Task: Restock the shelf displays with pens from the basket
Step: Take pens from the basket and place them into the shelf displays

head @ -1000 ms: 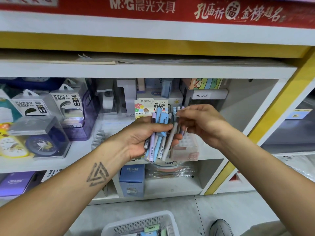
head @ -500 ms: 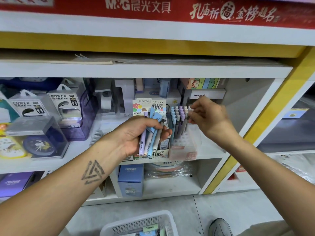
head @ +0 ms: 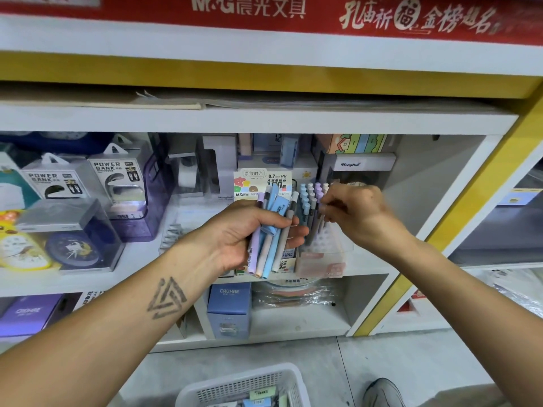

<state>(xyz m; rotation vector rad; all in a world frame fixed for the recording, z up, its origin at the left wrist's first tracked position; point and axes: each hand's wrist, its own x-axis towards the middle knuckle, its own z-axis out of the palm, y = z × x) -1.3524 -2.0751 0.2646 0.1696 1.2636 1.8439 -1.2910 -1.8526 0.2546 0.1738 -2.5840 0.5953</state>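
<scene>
Left hand (head: 241, 239) holds a bundle of pens (head: 269, 230) in a curled grip, fingers wrapped over the barrels, thumb side hidden. Bundle sits in front of the middle shelf (head: 141, 277), just at 9 o'clock of the clear display stand (head: 320, 254). Pens in pastel lilac, blue, cream and grey; long axes run near upright, tilted slightly, capped ends toward 12–1 o'clock, lower ends toward 6–7 o'clock, fanned a little at the top. Right hand (head: 355, 212) reaches to the stand from 3 o'clock, fingertips pinched together at a pale pen (head: 322, 212) among the upright rows; exactly which pen is pinched is hard to tell, the fingers cover it. Standing pens (head: 308, 198) fill the back rows, blue then lilac; empty holes show in the front of the stand. White basket (head: 241, 386) on the floor at 6 o'clock, some stock visible inside. Judgement: step in hand is seating one pen into a hole. To do it well, keep the pen vertical over a free hole, lower it tip-first until it bottoms, release only once it stands alone, and match colour to row. Keep the left bundle clear of the stand so it does not knock the seated rows.
</scene>
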